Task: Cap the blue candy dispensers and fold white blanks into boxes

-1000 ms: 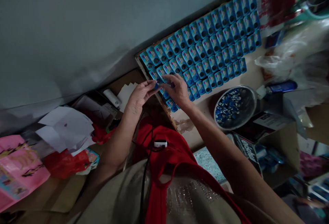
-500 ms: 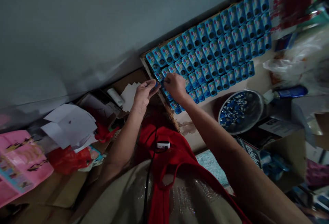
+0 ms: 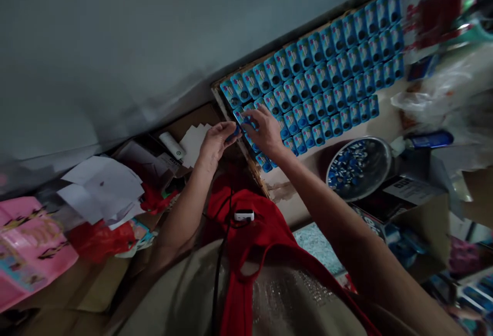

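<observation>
My left hand (image 3: 215,142) is closed, thumb and fingers pinching a small blue piece (image 3: 236,131) just off the left edge of the board. Its exact kind is too small to make out. Close beside it, my right hand (image 3: 265,129) hovers over the lower left of the rows, fingers bent and apart, with nothing clearly seen between them. Under and beyond that hand lie rows of small blue printed packs (image 3: 306,57), many with a dark round spot at one end. A few packs near the hand show a blue round spot instead. My right hand hides several packs.
A metal bowl (image 3: 375,164) of small blue and silver pieces stands right of the rows. Beside it are a blue can (image 3: 431,140) and an open carton (image 3: 433,233). White paper sheets (image 3: 102,187) and a pink bag (image 3: 34,248) lie at left. A wall (image 3: 115,43) rises behind.
My right hand's fingers have spread from a pinch and lifted slightly away from my left hand. My left hand stays nearly in place, still pinching the blue piece. The view has shifted slightly.
</observation>
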A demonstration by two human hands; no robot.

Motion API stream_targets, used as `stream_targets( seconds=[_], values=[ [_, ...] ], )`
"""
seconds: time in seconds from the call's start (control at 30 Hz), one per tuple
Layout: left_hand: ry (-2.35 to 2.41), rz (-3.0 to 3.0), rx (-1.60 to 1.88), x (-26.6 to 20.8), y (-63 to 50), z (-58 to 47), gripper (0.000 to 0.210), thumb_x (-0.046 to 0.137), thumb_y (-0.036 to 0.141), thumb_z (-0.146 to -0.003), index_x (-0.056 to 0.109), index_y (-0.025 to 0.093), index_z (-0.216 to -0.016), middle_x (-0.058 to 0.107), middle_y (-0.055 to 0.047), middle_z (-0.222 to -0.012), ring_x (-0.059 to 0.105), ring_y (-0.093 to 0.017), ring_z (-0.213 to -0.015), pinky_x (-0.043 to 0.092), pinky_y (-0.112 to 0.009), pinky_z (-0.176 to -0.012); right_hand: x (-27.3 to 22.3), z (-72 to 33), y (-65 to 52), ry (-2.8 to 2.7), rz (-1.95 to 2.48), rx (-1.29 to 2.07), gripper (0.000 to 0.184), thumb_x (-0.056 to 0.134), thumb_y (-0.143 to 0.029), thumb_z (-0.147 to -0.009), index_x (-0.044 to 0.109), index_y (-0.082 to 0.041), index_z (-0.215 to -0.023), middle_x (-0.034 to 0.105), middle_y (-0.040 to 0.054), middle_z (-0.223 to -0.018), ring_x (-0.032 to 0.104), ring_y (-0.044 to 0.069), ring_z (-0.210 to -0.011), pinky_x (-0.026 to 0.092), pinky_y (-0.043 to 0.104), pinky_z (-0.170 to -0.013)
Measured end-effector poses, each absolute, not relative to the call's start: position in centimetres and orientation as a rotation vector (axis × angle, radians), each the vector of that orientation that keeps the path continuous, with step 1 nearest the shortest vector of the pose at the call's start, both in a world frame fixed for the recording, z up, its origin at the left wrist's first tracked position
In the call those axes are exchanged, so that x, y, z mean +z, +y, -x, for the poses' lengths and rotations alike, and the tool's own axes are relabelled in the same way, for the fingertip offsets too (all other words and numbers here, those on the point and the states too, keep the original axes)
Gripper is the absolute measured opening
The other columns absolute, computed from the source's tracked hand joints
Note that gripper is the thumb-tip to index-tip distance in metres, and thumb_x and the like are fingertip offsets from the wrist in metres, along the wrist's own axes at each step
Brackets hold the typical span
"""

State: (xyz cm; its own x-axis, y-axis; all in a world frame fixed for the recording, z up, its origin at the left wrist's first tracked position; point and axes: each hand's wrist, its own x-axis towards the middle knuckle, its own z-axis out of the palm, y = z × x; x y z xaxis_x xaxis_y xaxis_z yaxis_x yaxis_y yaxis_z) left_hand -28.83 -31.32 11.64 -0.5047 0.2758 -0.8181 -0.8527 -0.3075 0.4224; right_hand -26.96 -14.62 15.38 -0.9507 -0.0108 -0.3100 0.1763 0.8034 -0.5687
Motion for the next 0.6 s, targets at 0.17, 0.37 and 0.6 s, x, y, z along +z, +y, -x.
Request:
stream_targets(
  seconds=[0.17,0.37,0.6],
  values=[
    [1.112,0.737,1.841,12.2,-29.7,27.7,0.035,0.097,0.031,-0.068,0.071,0.018,-0.086,0.072,0.004,-0.078,0.07,-0.008,-0.069,0.055,-0.019,-0.07,15.6,24.2,-14.1,2.564,-0.237,-1.274,0.015,0.061,-0.024,-0.09,0.075,-0.022,-0.093,0.072,0.0035,-0.095,0.065,0.018,-0.088,0.051,0.029,-0.083],
    [1.257,0.695,1.876,13.1,-29.1,27.7,0.035,0.081,0.052,-0.087,0.071,0.018,-0.089,0.077,-0.003,-0.087,0.075,-0.015,-0.083,0.061,-0.027,-0.084,14.2,26.4,-11.5,2.655,-0.599,-0.913,0.01,0.065,-0.025,-0.085,0.074,-0.022,-0.087,0.076,0.0036,-0.091,0.068,0.021,-0.086,0.051,0.033,-0.082],
    [1.263,0.703,1.961,13.8,-29.8,29.7,0.035,0.073,0.056,-0.093,0.074,0.021,-0.101,0.08,-0.008,-0.107,0.076,-0.022,-0.11,0.059,-0.034,-0.098,13.7,30.3,-11.4,2.576,-0.518,-0.395,0.01,0.075,-0.024,-0.08,0.07,-0.023,-0.089,0.075,0.0056,-0.094,0.067,0.025,-0.088,0.048,0.035,-0.075]
  ],
)
